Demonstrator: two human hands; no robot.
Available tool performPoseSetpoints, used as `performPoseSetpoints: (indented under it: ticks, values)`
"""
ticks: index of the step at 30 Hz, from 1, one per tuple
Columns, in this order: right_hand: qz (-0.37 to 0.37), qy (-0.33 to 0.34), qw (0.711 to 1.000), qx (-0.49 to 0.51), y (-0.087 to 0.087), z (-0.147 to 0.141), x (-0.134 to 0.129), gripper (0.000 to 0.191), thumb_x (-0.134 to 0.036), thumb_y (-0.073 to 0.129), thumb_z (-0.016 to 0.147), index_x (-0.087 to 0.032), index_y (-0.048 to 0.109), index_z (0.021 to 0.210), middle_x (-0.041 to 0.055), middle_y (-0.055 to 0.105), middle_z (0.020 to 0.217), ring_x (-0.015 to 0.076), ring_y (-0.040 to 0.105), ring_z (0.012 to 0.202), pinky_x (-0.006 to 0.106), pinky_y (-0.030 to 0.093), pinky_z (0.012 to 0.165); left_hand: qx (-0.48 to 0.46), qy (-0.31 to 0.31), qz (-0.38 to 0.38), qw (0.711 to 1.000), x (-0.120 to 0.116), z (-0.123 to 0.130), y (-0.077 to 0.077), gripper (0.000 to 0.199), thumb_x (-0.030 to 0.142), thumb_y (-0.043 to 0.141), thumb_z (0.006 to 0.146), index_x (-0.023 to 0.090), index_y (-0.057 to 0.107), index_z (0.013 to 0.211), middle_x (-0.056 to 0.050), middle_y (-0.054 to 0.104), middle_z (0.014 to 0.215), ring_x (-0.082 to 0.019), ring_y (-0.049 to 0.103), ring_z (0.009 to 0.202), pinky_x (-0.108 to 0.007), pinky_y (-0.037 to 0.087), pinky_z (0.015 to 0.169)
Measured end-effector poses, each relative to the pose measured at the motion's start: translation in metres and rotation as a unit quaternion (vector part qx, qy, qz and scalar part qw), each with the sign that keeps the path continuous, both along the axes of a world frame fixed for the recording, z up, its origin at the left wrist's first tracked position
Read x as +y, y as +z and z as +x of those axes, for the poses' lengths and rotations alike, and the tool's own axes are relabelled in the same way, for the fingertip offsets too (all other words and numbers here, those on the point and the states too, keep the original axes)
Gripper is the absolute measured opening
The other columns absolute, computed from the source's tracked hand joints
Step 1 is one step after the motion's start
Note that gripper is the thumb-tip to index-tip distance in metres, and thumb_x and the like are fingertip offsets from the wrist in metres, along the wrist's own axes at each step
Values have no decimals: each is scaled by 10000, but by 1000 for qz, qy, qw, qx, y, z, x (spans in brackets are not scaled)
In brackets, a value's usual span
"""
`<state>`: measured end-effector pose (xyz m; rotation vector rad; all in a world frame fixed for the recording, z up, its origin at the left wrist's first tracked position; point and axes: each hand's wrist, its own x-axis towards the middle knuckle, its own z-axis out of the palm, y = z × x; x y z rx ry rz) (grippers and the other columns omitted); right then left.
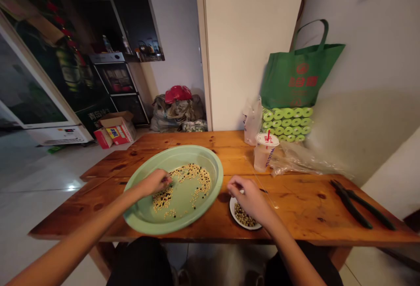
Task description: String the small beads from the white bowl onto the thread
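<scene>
A wide pale green basin (pixel 177 220) stands on the wooden table, with yellow and dark beans (pixel 201 181) scattered in a broken ring on its floor. Over the left part of the ring is my left hand (pixel 158 181), its fingers closed at the beans; whatever they hold is too small to name. My right hand (pixel 246 196) hovers above a small white dish (pixel 232 209) right of the basin, fingers curled together, and I cannot make out anything between them. Brownish beans (pixel 244 217) lie in that dish, partly hidden by the hand.
Behind the dish stands a lidded drink cup (pixel 263 154) with a red straw, near a plastic bag (pixel 252 124). A green tote bag (pixel 300 78) rests on green-wrapped rolls (pixel 287 124). Dark-handled pliers or shears (pixel 356 203) lie at the table's right. Clear plastic (pixel 298 161) lies beside the cup.
</scene>
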<state>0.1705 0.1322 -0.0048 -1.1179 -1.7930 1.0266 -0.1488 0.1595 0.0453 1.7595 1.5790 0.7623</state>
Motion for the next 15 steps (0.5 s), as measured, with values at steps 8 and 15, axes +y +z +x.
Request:
performPoseSetpoints:
  ticks: [8,15]
  values:
    - [-31,29,977,207,13,6,2,225,-377,638,921,-154,643,890,37,721,883,173,707,792,367,574,796,-346,32,-13,937,-35,124,-6,332,371,776,694,127,715,910,-108,779,907,-173,714,771,-278,564,741]
    - [-53,14,948,312,27,18,-25,180,-327,666,896,-197,619,782,70,758,1015,187,743,790,362,594,799,-460,18,-24,888,-48,172,-8,244,249,824,679,157,715,877,-31,768,779,-108,683,634,-188,555,618]
